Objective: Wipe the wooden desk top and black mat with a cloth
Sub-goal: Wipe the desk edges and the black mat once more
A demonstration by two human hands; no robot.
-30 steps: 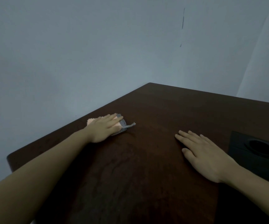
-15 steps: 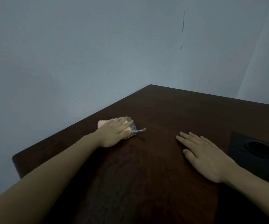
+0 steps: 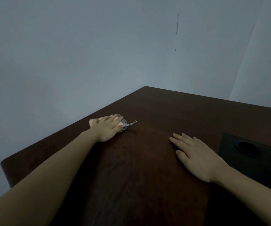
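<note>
Step in hand, as judged: wiping desk top [image 3: 147, 160]; mat not yet touched. Left hand [image 3: 106, 128], left of centre, lay flat with fingers straight, pressing cloth [image 3: 123, 124] onto wood near desk's left edge; cloth corner stuck out right of fingertips. Left arm stretched long from lower left. Right hand [image 3: 196, 157], right of centre, rested palm down, fingers spread, holding nothing. Black mat [image 3: 229, 147] at right edge. Next move likely calls for sweeping cloth rightward, keeping pressure.

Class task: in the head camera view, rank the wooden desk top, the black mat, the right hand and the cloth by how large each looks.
1. Wooden desk top
2. Black mat, partly cut off at the frame edge
3. Right hand
4. Cloth, mostly hidden under the left hand, so its true size is unsure.
</note>
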